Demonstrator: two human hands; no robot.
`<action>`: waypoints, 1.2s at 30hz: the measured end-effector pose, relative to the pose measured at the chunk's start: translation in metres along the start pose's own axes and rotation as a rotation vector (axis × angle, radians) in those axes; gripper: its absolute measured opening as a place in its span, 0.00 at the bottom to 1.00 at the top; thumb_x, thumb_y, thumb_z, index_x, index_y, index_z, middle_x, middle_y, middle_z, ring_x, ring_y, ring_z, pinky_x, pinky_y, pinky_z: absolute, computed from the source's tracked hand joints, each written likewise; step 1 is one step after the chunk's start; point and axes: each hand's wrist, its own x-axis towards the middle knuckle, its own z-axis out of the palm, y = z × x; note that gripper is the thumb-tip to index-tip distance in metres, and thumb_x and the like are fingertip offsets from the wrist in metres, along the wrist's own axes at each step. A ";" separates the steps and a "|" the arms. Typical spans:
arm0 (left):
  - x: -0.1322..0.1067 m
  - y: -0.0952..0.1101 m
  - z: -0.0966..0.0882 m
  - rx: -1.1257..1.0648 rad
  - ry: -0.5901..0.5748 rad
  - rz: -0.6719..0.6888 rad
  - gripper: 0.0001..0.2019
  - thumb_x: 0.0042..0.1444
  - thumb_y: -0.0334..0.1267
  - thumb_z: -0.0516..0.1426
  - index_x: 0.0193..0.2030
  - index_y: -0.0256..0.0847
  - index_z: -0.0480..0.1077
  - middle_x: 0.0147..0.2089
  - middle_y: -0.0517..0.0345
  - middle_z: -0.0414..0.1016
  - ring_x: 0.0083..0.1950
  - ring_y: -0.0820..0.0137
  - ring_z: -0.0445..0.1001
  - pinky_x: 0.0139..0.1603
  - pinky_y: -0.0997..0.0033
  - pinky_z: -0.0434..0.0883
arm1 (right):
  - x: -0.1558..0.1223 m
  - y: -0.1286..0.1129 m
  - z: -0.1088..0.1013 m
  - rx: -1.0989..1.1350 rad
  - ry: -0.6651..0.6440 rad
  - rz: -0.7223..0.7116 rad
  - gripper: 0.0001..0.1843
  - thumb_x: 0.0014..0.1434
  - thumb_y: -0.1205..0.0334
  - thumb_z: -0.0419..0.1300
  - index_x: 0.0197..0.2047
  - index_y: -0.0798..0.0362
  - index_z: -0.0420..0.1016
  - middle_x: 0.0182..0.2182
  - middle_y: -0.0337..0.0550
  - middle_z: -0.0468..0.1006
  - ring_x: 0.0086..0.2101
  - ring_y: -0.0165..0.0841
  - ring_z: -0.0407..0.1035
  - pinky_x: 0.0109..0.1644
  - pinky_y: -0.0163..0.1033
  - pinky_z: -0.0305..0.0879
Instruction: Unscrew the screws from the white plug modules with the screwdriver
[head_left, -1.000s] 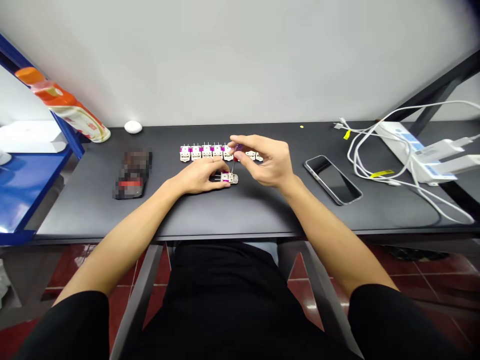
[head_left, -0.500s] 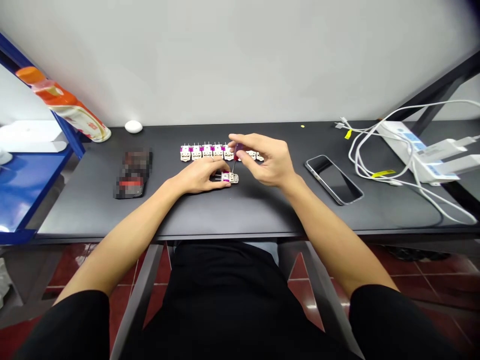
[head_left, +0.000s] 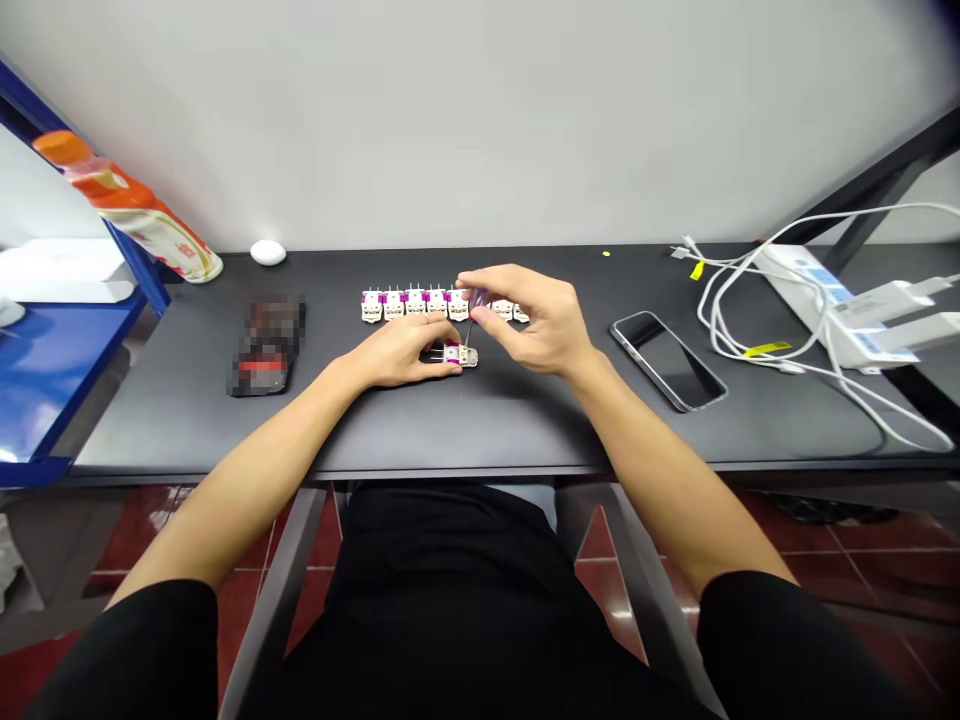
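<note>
My left hand rests on the black desk and pinches a small white and purple module with metal pins between thumb and fingers. My right hand is closed on the reddish-purple handle of a small screwdriver. Its thin shaft points down, with the tip at the module; exact contact is too small to tell. Just behind the hands stands a row of several similar white and purple modules, its right part partly covered by my right hand.
Right of my hands lies a phone. Further right are tangled white cables and a white power strip. To the left sit a blurred black and red item, a white oval object and an orange-capped bottle.
The screwdriver handle looks turned slightly between my right fingers, which have shifted a little. My left hand and the module stay in place.
</note>
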 end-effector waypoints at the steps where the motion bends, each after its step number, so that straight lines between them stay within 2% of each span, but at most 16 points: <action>1: 0.000 0.000 0.000 0.003 0.003 0.001 0.21 0.74 0.58 0.64 0.57 0.42 0.79 0.53 0.49 0.84 0.47 0.61 0.79 0.49 0.62 0.73 | 0.000 0.001 0.001 -0.030 0.024 -0.013 0.19 0.74 0.58 0.70 0.66 0.39 0.88 0.52 0.42 0.92 0.47 0.36 0.87 0.53 0.45 0.87; 3: 0.000 0.000 0.000 0.010 0.007 0.005 0.20 0.74 0.57 0.64 0.57 0.42 0.79 0.52 0.49 0.84 0.47 0.61 0.79 0.49 0.63 0.73 | 0.000 0.004 0.003 -0.087 0.068 -0.024 0.17 0.72 0.56 0.73 0.62 0.36 0.90 0.49 0.40 0.92 0.44 0.36 0.86 0.48 0.45 0.87; 5: 0.000 0.000 0.000 0.010 0.008 0.013 0.20 0.74 0.57 0.65 0.57 0.42 0.79 0.52 0.49 0.84 0.47 0.61 0.79 0.50 0.63 0.73 | 0.000 0.005 0.003 -0.089 0.071 -0.024 0.18 0.75 0.57 0.70 0.65 0.36 0.88 0.47 0.39 0.92 0.43 0.35 0.86 0.49 0.45 0.87; 8: 0.000 0.000 0.000 0.009 0.008 0.018 0.20 0.74 0.56 0.65 0.57 0.41 0.79 0.52 0.49 0.83 0.47 0.61 0.79 0.49 0.63 0.72 | -0.002 0.002 0.002 -0.010 0.005 0.003 0.23 0.79 0.60 0.63 0.73 0.38 0.82 0.53 0.41 0.92 0.48 0.35 0.87 0.55 0.46 0.87; 10: 0.000 0.001 0.000 0.007 0.011 0.018 0.20 0.74 0.57 0.65 0.56 0.41 0.79 0.52 0.49 0.83 0.46 0.61 0.79 0.49 0.62 0.72 | -0.002 0.000 0.001 0.016 -0.032 0.026 0.24 0.81 0.60 0.59 0.76 0.39 0.80 0.57 0.43 0.91 0.50 0.35 0.87 0.57 0.46 0.87; 12: 0.000 0.000 0.000 0.003 0.011 0.015 0.20 0.74 0.57 0.64 0.56 0.42 0.79 0.52 0.49 0.83 0.46 0.61 0.79 0.49 0.62 0.73 | -0.002 0.001 0.001 -0.019 -0.036 0.034 0.23 0.81 0.58 0.60 0.73 0.38 0.82 0.59 0.45 0.90 0.51 0.38 0.87 0.58 0.49 0.88; 15: 0.000 0.000 0.000 0.009 0.007 0.002 0.20 0.73 0.57 0.65 0.56 0.42 0.79 0.51 0.49 0.83 0.45 0.61 0.79 0.49 0.62 0.73 | -0.002 0.006 0.002 -0.094 0.039 -0.018 0.19 0.75 0.54 0.69 0.66 0.34 0.87 0.52 0.42 0.90 0.48 0.38 0.86 0.53 0.49 0.88; 17: 0.000 0.000 0.000 0.013 0.008 0.005 0.20 0.73 0.57 0.65 0.56 0.42 0.79 0.50 0.49 0.83 0.45 0.61 0.79 0.49 0.62 0.73 | -0.002 0.008 0.004 -0.111 0.099 -0.064 0.19 0.73 0.56 0.72 0.65 0.34 0.88 0.48 0.40 0.90 0.44 0.37 0.86 0.49 0.46 0.88; 23: 0.000 0.000 0.001 0.009 0.009 0.019 0.19 0.74 0.57 0.64 0.56 0.43 0.79 0.50 0.50 0.83 0.46 0.61 0.79 0.48 0.63 0.72 | -0.001 0.000 0.005 -0.059 0.101 -0.075 0.20 0.77 0.64 0.64 0.67 0.40 0.87 0.51 0.41 0.94 0.47 0.37 0.89 0.54 0.46 0.89; 27: 0.000 0.000 0.001 0.002 0.024 0.022 0.19 0.73 0.57 0.65 0.56 0.42 0.80 0.50 0.50 0.83 0.44 0.61 0.78 0.48 0.62 0.72 | 0.000 0.001 0.006 -0.103 0.130 -0.098 0.16 0.73 0.60 0.71 0.61 0.39 0.90 0.50 0.41 0.93 0.44 0.37 0.88 0.49 0.45 0.89; 29: 0.000 0.000 0.001 -0.003 0.025 0.024 0.19 0.73 0.56 0.65 0.56 0.42 0.79 0.50 0.50 0.83 0.44 0.62 0.78 0.48 0.62 0.72 | 0.000 0.002 0.006 -0.115 0.154 -0.110 0.17 0.71 0.60 0.74 0.61 0.38 0.91 0.48 0.39 0.93 0.41 0.36 0.88 0.46 0.44 0.88; 33: 0.000 0.000 0.000 -0.005 0.006 0.018 0.19 0.73 0.57 0.65 0.56 0.42 0.79 0.50 0.50 0.83 0.46 0.61 0.78 0.50 0.62 0.73 | -0.001 0.001 0.005 -0.094 0.117 -0.069 0.21 0.76 0.62 0.66 0.67 0.38 0.87 0.50 0.38 0.94 0.45 0.36 0.89 0.53 0.45 0.89; 36: 0.000 0.000 0.000 -0.001 0.005 0.011 0.19 0.73 0.57 0.64 0.55 0.42 0.79 0.51 0.49 0.83 0.46 0.61 0.78 0.49 0.61 0.73 | -0.002 0.000 0.003 -0.095 0.062 -0.030 0.19 0.78 0.59 0.64 0.66 0.40 0.88 0.53 0.41 0.94 0.46 0.37 0.89 0.55 0.47 0.89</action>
